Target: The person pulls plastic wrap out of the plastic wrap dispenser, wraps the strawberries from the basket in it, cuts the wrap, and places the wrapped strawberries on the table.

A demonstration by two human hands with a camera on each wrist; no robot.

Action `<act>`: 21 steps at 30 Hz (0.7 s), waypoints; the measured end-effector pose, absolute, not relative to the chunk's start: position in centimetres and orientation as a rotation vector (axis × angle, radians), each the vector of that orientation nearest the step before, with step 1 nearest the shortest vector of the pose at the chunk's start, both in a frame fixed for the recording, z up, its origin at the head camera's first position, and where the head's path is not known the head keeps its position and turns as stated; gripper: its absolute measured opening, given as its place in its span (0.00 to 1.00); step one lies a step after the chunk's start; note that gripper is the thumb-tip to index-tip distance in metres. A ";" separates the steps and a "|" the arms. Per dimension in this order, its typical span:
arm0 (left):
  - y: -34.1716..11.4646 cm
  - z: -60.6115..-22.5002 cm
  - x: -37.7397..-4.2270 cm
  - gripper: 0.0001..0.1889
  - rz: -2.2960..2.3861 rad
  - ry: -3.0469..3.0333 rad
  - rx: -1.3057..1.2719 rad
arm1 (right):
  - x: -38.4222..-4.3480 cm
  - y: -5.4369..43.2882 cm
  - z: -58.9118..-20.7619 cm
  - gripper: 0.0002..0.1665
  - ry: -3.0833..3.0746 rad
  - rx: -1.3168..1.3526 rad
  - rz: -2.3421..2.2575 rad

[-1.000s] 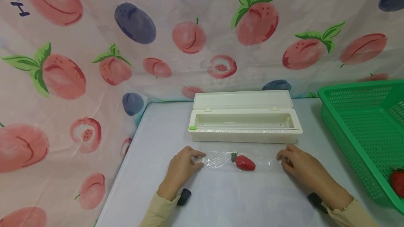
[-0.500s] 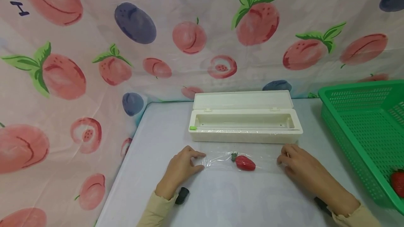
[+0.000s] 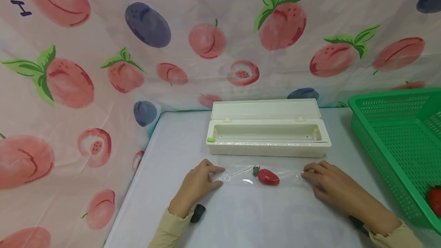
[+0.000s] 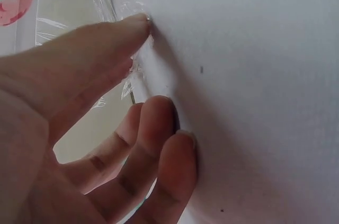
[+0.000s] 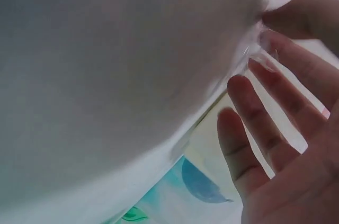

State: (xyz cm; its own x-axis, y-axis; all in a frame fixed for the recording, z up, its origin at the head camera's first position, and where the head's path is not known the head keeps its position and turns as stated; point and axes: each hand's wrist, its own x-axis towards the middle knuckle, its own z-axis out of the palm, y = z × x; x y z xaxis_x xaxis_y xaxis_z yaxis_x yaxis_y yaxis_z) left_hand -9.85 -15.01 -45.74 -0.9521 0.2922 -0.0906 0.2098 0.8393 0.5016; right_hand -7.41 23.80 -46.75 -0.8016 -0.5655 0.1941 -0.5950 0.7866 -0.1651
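A strip of clear cling film [image 3: 237, 175] lies across the white tabletop, gathered toward both ends. Within it, near the middle, is a red strawberry [image 3: 268, 177] with a green leafy cap. At the strip's left end my left hand [image 3: 194, 186] holds the film between thumb and forefinger; in the left wrist view the other fingers [image 4: 177, 166] are bent near the cloth. My right hand [image 3: 335, 185] pinches the right end with thumb and forefinger, and its remaining fingers [image 5: 238, 139] are spread away in the right wrist view. Whether the film goes fully around the strawberry cannot be told.
Behind the film stands a long white cling film dispenser [image 3: 268, 150] with its lid [image 3: 265, 109] raised and a small green slider [image 3: 211, 139]. A green plastic basket [image 3: 375, 156] sits at the right, with another strawberry [image 3: 435, 198] in it. A fruit-print cloth [image 3: 206, 3] hangs behind.
My right hand has shifted slightly and changed its finger hold on the film's right end, its forearm moving a little right. The left hand and strawberry stay nearly in place.
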 end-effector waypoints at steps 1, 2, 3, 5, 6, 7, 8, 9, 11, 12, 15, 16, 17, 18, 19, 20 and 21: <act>-15.0 -45.8 -9.8 0.21 0.749 2.848 0.392 | -7.4 23.9 -46.8 0.20 -2.855 0.928 0.344; -15.1 -45.8 -9.8 0.22 0.751 2.842 0.395 | -7.3 24.0 -46.8 0.21 -2.873 0.919 0.356; -15.1 -45.8 -9.8 0.22 0.751 2.836 0.397 | -7.3 24.1 -46.8 0.22 -2.900 0.912 0.370; -15.2 -45.8 -9.8 0.25 0.757 2.824 0.402 | -7.3 24.4 -46.9 0.26 -2.944 0.897 0.400; -15.2 -45.8 -9.9 0.27 0.759 2.819 0.408 | -7.3 24.6 -46.9 0.28 -2.955 0.901 0.422; -15.2 -45.9 -9.9 0.28 0.759 2.817 0.415 | -7.3 24.7 -46.9 0.29 -2.955 0.904 0.435; -15.3 -45.9 -9.9 0.29 0.761 2.816 0.421 | -7.4 24.9 -47.0 0.29 -2.946 0.910 0.449; -15.3 -45.9 -9.9 0.30 0.762 2.814 0.422 | -7.4 25.0 -47.0 0.29 -2.928 0.923 0.463; -15.4 -45.9 -10.0 0.30 0.762 2.815 0.421 | -7.5 25.3 -47.1 0.28 -2.882 0.950 0.482; -15.4 -46.0 -10.0 0.29 0.762 2.818 0.423 | -7.6 25.3 -47.1 0.27 -2.862 0.964 0.485; -15.4 -46.1 -10.0 0.27 0.751 2.831 0.439 | -7.6 25.3 -47.1 0.25 -2.841 0.972 0.469; -15.4 -46.1 -10.0 0.26 0.739 2.838 0.448 | -7.7 25.2 -47.1 0.25 -2.852 0.972 0.461; -15.3 -46.2 -9.9 0.25 0.721 2.847 0.470 | -7.7 25.2 -47.0 0.24 -2.866 0.969 0.450; -15.3 -46.2 -9.9 0.24 0.692 2.858 0.492 | -7.7 25.1 -47.0 0.24 -2.885 0.963 0.441; -15.2 -46.1 -9.9 0.23 0.650 2.872 0.518 | -7.7 25.0 -46.9 0.23 -2.901 0.955 0.428; -15.1 -46.1 -9.8 0.23 0.600 2.887 0.549 | -7.7 24.8 -46.9 0.22 -2.919 0.950 0.416; -15.0 -46.0 -9.7 0.22 0.544 2.904 0.584 | -7.7 24.7 -46.8 0.22 -2.927 0.945 0.403</act>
State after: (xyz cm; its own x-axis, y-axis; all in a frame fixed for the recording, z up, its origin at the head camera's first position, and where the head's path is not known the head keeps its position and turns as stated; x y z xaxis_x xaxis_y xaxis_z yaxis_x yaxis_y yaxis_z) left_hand -9.74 -15.05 -46.00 -0.9167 0.3956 -0.0558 0.3487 0.8603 0.3718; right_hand -7.67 24.73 -46.79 -0.8136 -0.5697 0.1162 -0.5799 0.7807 -0.2329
